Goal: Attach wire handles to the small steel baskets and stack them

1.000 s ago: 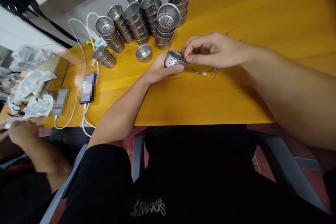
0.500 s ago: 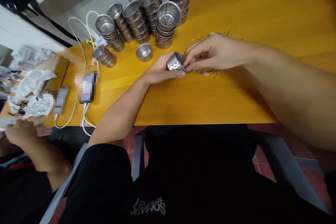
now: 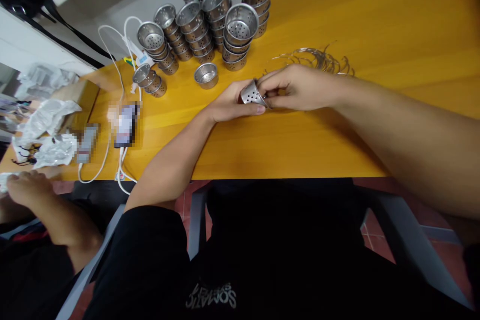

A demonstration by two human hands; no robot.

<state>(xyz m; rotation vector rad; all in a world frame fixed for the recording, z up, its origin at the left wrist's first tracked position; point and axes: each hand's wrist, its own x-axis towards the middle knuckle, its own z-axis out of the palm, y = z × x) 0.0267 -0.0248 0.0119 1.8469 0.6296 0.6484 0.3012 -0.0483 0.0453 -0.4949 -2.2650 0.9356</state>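
Observation:
A small perforated metal cup [image 3: 252, 94] lies tilted in my left hand [image 3: 234, 102], its fingers wrapped round it and its mouth facing right. My right hand [image 3: 290, 87] is at the cup's mouth with its fingers bent together; what they pinch, if anything, is hidden. Thin curved metal wires [image 3: 322, 60] lie on the table just beyond my right hand. A single perforated cup [image 3: 206, 75] stands upright behind my left wrist. Several stacks of such cups [image 3: 241, 27] stand farther back.
On the yellow table [image 3: 232, 155], a phone [image 3: 126, 125] with white cables and a grey device [image 3: 88, 143] lie left. Clear plastic bags [image 3: 56, 150] and a cardboard box [image 3: 87, 102] are beyond. Another person's hand [image 3: 30, 187] is at far left.
My right hand has moved slightly left and nearer me, its fingers now at the cup's mouth. More of the wires shows. The cup has shifted slightly right in my left hand.

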